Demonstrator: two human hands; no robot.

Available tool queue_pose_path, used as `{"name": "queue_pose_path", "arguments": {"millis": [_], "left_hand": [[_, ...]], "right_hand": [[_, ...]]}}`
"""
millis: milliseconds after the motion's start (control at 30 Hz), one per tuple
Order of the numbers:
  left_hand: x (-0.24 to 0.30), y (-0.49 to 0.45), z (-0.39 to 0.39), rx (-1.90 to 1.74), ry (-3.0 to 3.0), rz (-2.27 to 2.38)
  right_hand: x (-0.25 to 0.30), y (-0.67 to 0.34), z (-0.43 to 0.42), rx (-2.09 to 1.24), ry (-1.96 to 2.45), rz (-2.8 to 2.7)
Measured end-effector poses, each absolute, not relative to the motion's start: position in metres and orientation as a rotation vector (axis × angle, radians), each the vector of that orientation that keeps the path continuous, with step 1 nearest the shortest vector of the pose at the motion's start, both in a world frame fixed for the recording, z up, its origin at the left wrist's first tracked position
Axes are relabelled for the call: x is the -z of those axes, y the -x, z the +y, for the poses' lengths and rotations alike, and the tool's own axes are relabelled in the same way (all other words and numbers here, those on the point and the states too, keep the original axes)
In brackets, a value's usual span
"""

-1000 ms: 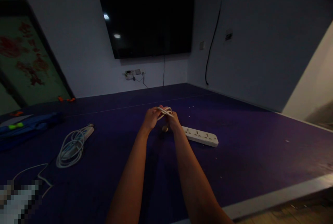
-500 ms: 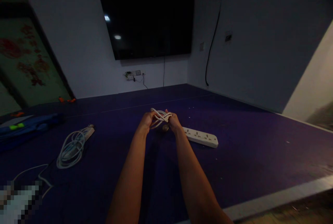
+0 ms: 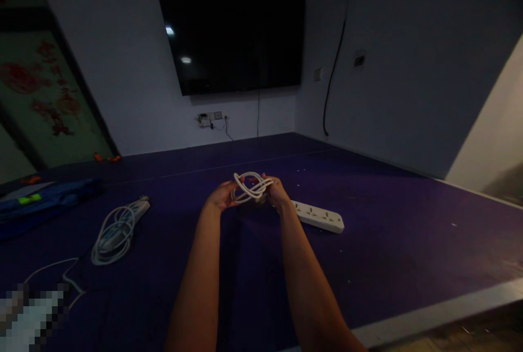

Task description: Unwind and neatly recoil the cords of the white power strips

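Observation:
Between my hands is a loosely looped white power cable (image 3: pixel 247 198), raised above the purple surface. My left hand (image 3: pixel 222 196) is closed on the left side of the loops, its fingertips partly behind them. The crossing strands at the right are pinched in my right hand (image 3: pixel 278 193). Just beyond my right wrist lies a white power strip (image 3: pixel 321 218), its left end hidden by that arm. A dim, roundish shape, perhaps the plug, shows beneath the loops.
A second power strip (image 3: pixel 141 209) lies at left with its coiled white cable (image 3: pixel 97 248). Farther left are blue cloth (image 3: pixel 61 194) and a loose cord (image 3: pixel 71 281). A television (image 3: pixel 241 41) hangs on the back wall. The purple platform (image 3: pixel 388 243) ends at a pale front edge.
My left hand has moved slightly left, away from my right hand. The cable loops have spread into a wider, rounder opening. The power strip stays where it was.

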State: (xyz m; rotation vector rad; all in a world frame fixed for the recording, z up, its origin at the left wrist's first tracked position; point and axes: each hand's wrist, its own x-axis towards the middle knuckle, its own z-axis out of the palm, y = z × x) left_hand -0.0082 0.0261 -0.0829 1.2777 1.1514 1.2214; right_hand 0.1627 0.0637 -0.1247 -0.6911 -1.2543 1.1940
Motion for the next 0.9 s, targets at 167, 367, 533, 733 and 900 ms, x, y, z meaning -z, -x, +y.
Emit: {"name": "queue_pose_path", "arguments": {"millis": [167,367,533,733,900], "left_hand": [[0.075,0.007,0.024,-1.349,-1.208,1.114],[0.061,0.010,0.015,-1.718,-1.325,1.126],[0.050,0.018,0.010,-1.790,-1.519,1.237],[0.049,0.024,0.007,-1.728,-1.512,1.282],[0.047,0.021,0.005,-1.695,-1.564,1.260]], "right_hand": [[0.124,-0.159,0.065,-1.177,0.750,-1.292],[0.132,-0.153,0.071,-1.145,0.824,-1.339],[0.126,-0.156,0.067,-1.199,0.783,-1.472],[0.110,-0.165,0.054,-1.417,0.711,-1.662],[0.094,-0.163,0.047,-1.361,0.550,-1.501]]}}
